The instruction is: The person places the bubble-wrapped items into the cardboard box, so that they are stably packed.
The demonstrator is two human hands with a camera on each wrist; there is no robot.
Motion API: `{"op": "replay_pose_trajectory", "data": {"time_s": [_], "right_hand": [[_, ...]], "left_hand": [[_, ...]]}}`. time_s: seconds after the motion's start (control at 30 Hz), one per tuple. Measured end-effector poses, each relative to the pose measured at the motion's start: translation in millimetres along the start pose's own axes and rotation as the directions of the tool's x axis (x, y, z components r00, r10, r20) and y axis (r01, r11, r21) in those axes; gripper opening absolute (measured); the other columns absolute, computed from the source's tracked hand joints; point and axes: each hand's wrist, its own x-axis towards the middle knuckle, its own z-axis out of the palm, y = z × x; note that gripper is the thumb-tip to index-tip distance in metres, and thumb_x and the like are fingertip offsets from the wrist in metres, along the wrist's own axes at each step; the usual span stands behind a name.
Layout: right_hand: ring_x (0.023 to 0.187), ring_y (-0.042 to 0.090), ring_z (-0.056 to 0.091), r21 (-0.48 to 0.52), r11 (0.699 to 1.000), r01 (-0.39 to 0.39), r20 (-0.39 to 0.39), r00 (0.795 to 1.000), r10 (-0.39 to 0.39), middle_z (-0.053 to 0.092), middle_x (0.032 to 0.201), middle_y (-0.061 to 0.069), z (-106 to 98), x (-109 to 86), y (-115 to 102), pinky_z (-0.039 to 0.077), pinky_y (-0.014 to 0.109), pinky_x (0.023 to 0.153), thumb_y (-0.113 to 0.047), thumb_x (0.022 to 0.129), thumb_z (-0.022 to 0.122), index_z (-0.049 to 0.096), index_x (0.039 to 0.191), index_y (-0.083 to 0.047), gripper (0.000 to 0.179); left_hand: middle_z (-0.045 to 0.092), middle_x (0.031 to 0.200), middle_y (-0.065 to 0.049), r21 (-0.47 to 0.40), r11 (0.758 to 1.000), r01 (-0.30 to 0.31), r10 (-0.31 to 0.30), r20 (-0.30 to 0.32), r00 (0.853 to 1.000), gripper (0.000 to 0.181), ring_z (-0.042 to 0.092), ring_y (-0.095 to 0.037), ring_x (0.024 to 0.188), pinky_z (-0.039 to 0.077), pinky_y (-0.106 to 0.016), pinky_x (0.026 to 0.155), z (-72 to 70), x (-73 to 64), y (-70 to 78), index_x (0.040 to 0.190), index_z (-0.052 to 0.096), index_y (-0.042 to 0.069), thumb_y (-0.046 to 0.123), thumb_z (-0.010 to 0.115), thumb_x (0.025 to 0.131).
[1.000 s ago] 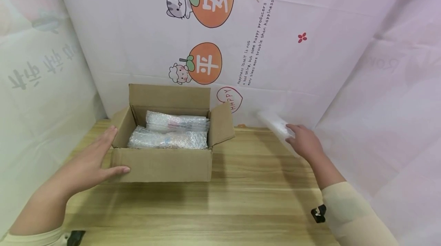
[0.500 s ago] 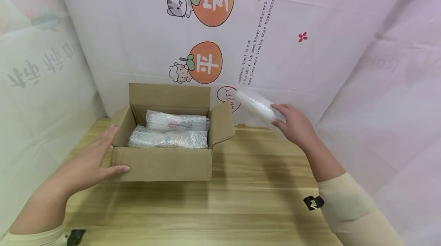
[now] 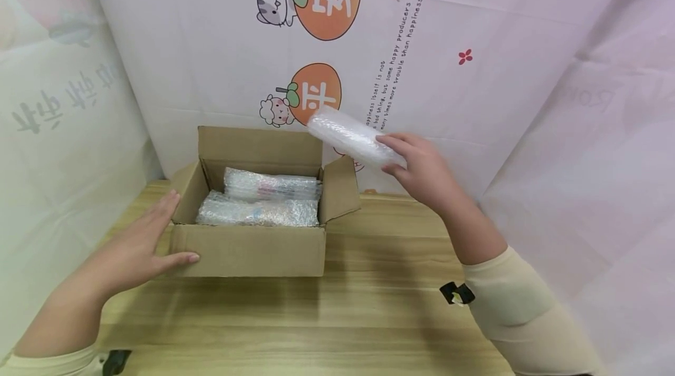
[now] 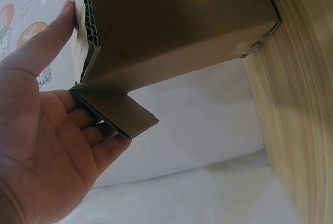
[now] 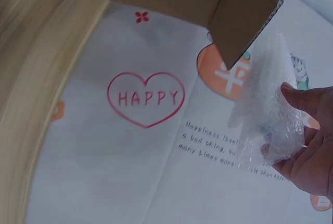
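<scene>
An open cardboard box stands on the wooden table, its flaps folded outward. Inside lie two bubble-wrapped packages, a rear one and a front one. My left hand rests at the box's left front corner. Its thumb lies on the front flap and its fingers lie behind the left flap, as the left wrist view shows. My right hand grips the end of another bubble-wrapped package between thumb and fingers. That package is raised and tilted, its far end over the box's back right corner.
The wooden table runs in front and to the right of the box. White printed sheets wall in the back and both sides. The box's right flap sticks out below the held package.
My right hand has lifted the bubble-wrapped package up and left, from low at the right toward the box. The left hand and the box have stayed in place.
</scene>
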Motion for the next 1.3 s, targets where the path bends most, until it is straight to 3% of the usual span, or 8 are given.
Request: {"op": "replay_pose_trajectory", "data": {"time_s": [0.33,0.6,0.83,0.97,1.2,1.3], "right_hand": [[0.134,0.025,0.046,0.024,0.987,0.161,0.016,0.987,-0.161,0.053,0.143,0.002,12.8,14.0,-43.6,0.040,0.044,0.111,-0.019,0.088,0.074,0.056,0.140,-0.023,0.055],[0.132,0.022,0.047,0.069,0.938,0.339,0.037,0.939,-0.342,0.055,0.139,0.003,32.8,20.5,-72.9,0.041,0.038,0.110,-0.016,0.089,0.073,0.058,0.138,-0.020,0.051],[0.129,0.019,0.050,0.070,0.929,0.364,0.135,0.919,-0.371,0.055,0.140,0.001,55.2,20.9,-96.3,0.045,0.035,0.107,-0.017,0.091,0.071,0.056,0.139,-0.024,0.051],[0.130,0.018,0.050,0.038,0.917,0.397,0.204,0.895,-0.396,0.056,0.139,0.000,69.4,20.6,-107.4,0.046,0.033,0.105,-0.015,0.092,0.069,0.057,0.139,-0.025,0.049],[0.133,0.017,0.047,0.016,0.908,0.418,0.338,0.853,-0.398,0.052,0.143,-0.001,83.8,17.8,-111.6,0.046,0.034,0.107,-0.022,0.093,0.069,0.054,0.142,-0.026,0.051],[0.134,0.017,0.047,0.033,0.911,0.412,0.353,0.848,-0.396,0.052,0.143,-0.002,85.4,18.8,-112.3,0.043,0.036,0.110,-0.028,0.097,0.064,0.049,0.146,-0.025,0.051]], "left_hand": [[-0.003,0.165,-0.017,0.001,1.000,-0.001,0.001,-0.007,1.000,0.117,0.009,-0.048,0.148,0.012,-0.064,0.118,1.4,-0.5,-1.1,0.158,-0.005,0.010,0.059,0.071,0.082],[-0.003,0.164,-0.020,-0.001,1.000,-0.010,0.010,-0.006,1.000,0.118,0.008,-0.050,0.147,0.011,-0.066,0.117,1.3,-0.1,-2.3,0.158,-0.006,0.009,0.058,0.071,0.083],[-0.004,0.164,-0.020,0.000,1.000,-0.010,0.010,0.000,1.000,0.117,0.008,-0.051,0.146,0.012,-0.067,0.116,1.6,0.4,-3.6,0.158,-0.006,0.011,0.057,0.071,0.083],[-0.004,0.164,-0.020,0.011,1.000,-0.009,0.009,-0.007,1.000,0.117,0.009,-0.051,0.146,0.012,-0.067,0.116,1.7,0.4,-4.5,0.158,-0.006,0.011,0.058,0.071,0.083],[-0.003,0.164,-0.019,0.027,0.999,-0.019,0.020,-0.013,1.000,0.117,0.011,-0.050,0.147,0.015,-0.067,0.115,1.6,1.2,-4.3,0.158,-0.004,0.010,0.059,0.071,0.082],[-0.003,0.164,-0.019,0.023,1.000,-0.017,0.017,-0.010,1.000,0.117,0.010,-0.049,0.147,0.014,-0.067,0.115,1.4,1.5,-4.4,0.158,-0.005,0.011,0.059,0.070,0.082]]}}
